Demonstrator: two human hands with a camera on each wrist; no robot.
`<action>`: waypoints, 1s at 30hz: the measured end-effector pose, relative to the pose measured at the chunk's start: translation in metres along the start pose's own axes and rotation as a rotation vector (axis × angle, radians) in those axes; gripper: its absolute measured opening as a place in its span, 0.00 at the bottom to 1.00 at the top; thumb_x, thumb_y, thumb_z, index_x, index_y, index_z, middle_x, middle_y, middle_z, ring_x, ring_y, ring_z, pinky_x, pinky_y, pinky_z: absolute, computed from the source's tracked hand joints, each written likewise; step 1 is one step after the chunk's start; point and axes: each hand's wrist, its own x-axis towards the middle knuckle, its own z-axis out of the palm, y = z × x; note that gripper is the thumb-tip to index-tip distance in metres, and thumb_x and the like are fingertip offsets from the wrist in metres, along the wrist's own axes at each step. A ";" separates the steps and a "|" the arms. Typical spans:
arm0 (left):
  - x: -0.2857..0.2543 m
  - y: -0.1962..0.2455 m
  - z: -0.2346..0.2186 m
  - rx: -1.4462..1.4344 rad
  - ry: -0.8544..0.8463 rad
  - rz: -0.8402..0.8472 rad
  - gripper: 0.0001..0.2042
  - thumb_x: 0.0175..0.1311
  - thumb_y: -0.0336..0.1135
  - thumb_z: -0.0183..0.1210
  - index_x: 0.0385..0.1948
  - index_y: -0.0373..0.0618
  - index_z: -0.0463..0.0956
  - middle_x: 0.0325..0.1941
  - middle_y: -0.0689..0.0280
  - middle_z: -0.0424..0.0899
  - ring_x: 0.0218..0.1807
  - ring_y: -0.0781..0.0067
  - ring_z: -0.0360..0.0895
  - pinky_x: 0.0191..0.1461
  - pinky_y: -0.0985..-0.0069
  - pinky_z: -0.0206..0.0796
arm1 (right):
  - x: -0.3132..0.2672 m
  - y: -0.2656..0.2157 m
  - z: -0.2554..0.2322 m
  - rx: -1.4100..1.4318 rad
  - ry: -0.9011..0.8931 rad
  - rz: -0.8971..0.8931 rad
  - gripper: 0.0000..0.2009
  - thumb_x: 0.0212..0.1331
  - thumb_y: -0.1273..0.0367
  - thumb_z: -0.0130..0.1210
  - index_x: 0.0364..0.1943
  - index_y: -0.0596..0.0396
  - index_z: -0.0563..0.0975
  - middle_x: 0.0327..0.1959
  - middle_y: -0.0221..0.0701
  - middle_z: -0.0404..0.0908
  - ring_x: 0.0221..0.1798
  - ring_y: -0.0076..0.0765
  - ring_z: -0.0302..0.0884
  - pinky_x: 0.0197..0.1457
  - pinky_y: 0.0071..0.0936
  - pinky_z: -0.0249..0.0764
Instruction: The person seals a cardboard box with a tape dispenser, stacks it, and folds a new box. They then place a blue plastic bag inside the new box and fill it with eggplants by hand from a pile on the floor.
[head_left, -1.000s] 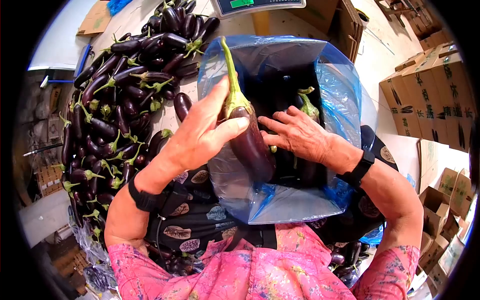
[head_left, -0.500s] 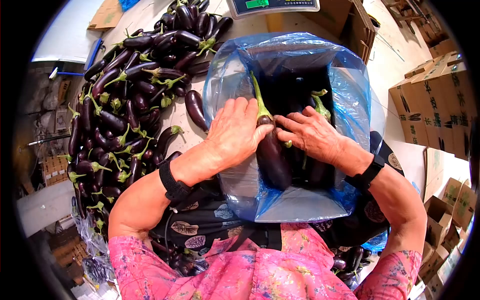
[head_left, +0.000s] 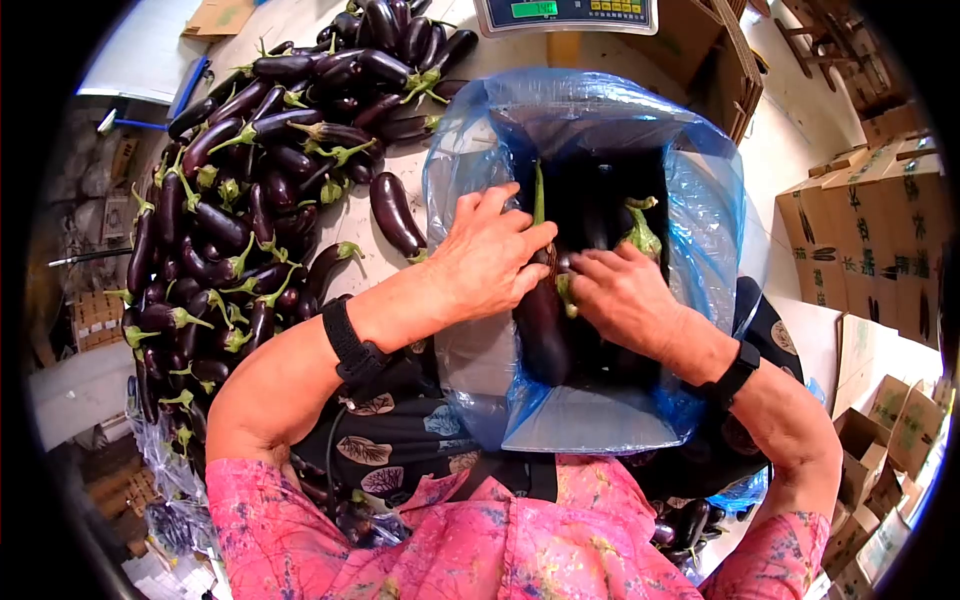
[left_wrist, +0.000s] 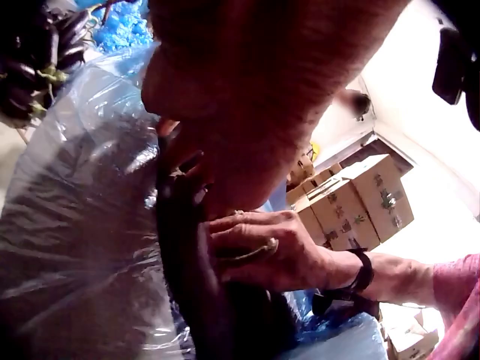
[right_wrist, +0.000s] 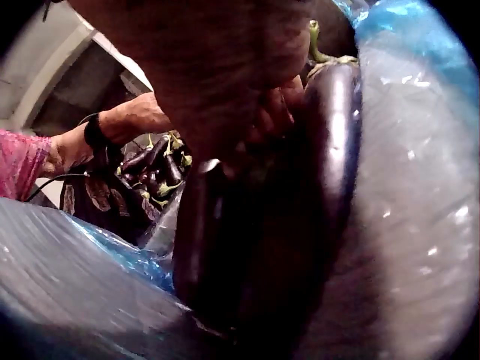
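A long dark eggplant (head_left: 545, 335) lies along the left side of a box lined with a blue plastic bag (head_left: 470, 350), its green stem toward the far end. My left hand (head_left: 490, 248) rests over its stem end, fingers spread and slightly bent, fingertips touching it. Beside it, my right hand (head_left: 635, 305) reaches down among the eggplants, blurred, with a pale green stem at its fingertips; I cannot tell whether it pinches anything. Another eggplant with a green cap (head_left: 640, 235) lies at the right wall; in the right wrist view this shiny eggplant (right_wrist: 337, 127) stands along the liner.
A large heap of eggplants (head_left: 250, 190) spreads over the floor at the left, with a single eggplant (head_left: 397, 213) between heap and box. A digital scale (head_left: 565, 14) stands beyond the box. Stacked cartons (head_left: 865, 230) are at the right, open cartons (head_left: 875, 450) below them.
My left hand has lowered the eggplant into the box's left side and loosened around it, its fingers moving over the top. My right hand has shifted slightly nearer to me.
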 end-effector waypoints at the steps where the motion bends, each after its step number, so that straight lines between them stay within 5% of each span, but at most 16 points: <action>1: 0.000 0.000 -0.003 -0.005 -0.025 -0.012 0.22 0.59 0.40 0.63 0.56 0.47 0.76 0.48 0.56 0.82 0.65 0.46 0.67 0.63 0.52 0.57 | -0.004 0.002 0.003 0.009 -0.020 0.014 0.25 0.48 0.66 0.65 0.54 0.54 0.74 0.57 0.40 0.78 0.61 0.44 0.75 0.57 0.39 0.69; 6: 0.004 0.004 0.000 -0.030 -0.086 -0.030 0.20 0.60 0.38 0.62 0.55 0.48 0.77 0.43 0.55 0.81 0.63 0.46 0.69 0.63 0.51 0.57 | -0.008 0.001 -0.002 0.087 0.185 0.098 0.29 0.43 0.65 0.69 0.53 0.53 0.75 0.56 0.37 0.78 0.63 0.44 0.73 0.60 0.40 0.67; 10: 0.003 0.010 -0.001 0.012 -0.069 -0.018 0.22 0.57 0.38 0.65 0.54 0.48 0.77 0.43 0.53 0.79 0.60 0.46 0.70 0.63 0.51 0.56 | -0.005 0.002 -0.010 -0.125 0.106 0.173 0.32 0.42 0.64 0.71 0.55 0.54 0.73 0.62 0.40 0.72 0.68 0.51 0.64 0.65 0.45 0.64; 13: -0.004 0.026 -0.006 0.134 0.025 0.040 0.25 0.53 0.37 0.69 0.55 0.47 0.76 0.51 0.52 0.75 0.61 0.44 0.68 0.64 0.51 0.57 | -0.007 0.008 -0.014 -0.019 0.232 0.317 0.30 0.45 0.66 0.71 0.55 0.54 0.73 0.58 0.41 0.73 0.63 0.53 0.67 0.62 0.46 0.65; 19: -0.005 0.025 -0.009 0.106 -0.058 -0.005 0.28 0.52 0.40 0.70 0.58 0.47 0.74 0.50 0.52 0.74 0.59 0.47 0.69 0.59 0.54 0.60 | -0.013 0.021 -0.041 0.131 0.470 0.596 0.27 0.54 0.71 0.65 0.58 0.61 0.69 0.48 0.47 0.75 0.53 0.58 0.72 0.57 0.46 0.70; 22: -0.002 0.017 -0.001 0.075 -0.028 0.034 0.28 0.53 0.39 0.70 0.57 0.46 0.74 0.47 0.53 0.74 0.56 0.49 0.70 0.58 0.55 0.60 | -0.002 0.026 -0.018 0.188 0.459 0.545 0.27 0.57 0.68 0.64 0.60 0.62 0.68 0.47 0.50 0.77 0.51 0.61 0.74 0.54 0.48 0.70; 23: 0.000 0.015 0.000 0.073 -0.030 0.036 0.27 0.53 0.39 0.70 0.57 0.46 0.74 0.46 0.52 0.75 0.56 0.50 0.70 0.58 0.55 0.60 | 0.010 0.023 -0.024 0.223 0.337 0.677 0.23 0.60 0.67 0.61 0.57 0.61 0.69 0.44 0.51 0.80 0.48 0.63 0.76 0.49 0.50 0.71; 26: 0.000 0.012 -0.001 0.073 -0.025 0.050 0.26 0.54 0.39 0.69 0.56 0.46 0.75 0.44 0.53 0.76 0.55 0.51 0.71 0.58 0.56 0.60 | 0.020 0.040 -0.023 0.364 0.334 0.726 0.18 0.61 0.68 0.60 0.52 0.59 0.70 0.39 0.50 0.82 0.45 0.66 0.77 0.44 0.53 0.71; 27: -0.001 0.013 -0.001 0.066 -0.018 0.047 0.25 0.54 0.40 0.69 0.56 0.46 0.75 0.43 0.53 0.76 0.54 0.51 0.71 0.58 0.56 0.59 | 0.012 0.035 -0.019 0.303 0.461 0.568 0.11 0.64 0.71 0.58 0.46 0.59 0.70 0.33 0.45 0.82 0.41 0.55 0.82 0.42 0.46 0.73; 30: -0.003 0.012 -0.002 0.111 -0.012 0.047 0.24 0.55 0.40 0.68 0.55 0.47 0.76 0.41 0.56 0.77 0.54 0.52 0.72 0.58 0.57 0.59 | -0.012 0.011 -0.056 0.700 0.431 0.587 0.09 0.67 0.72 0.55 0.47 0.57 0.69 0.35 0.38 0.81 0.43 0.40 0.82 0.46 0.36 0.76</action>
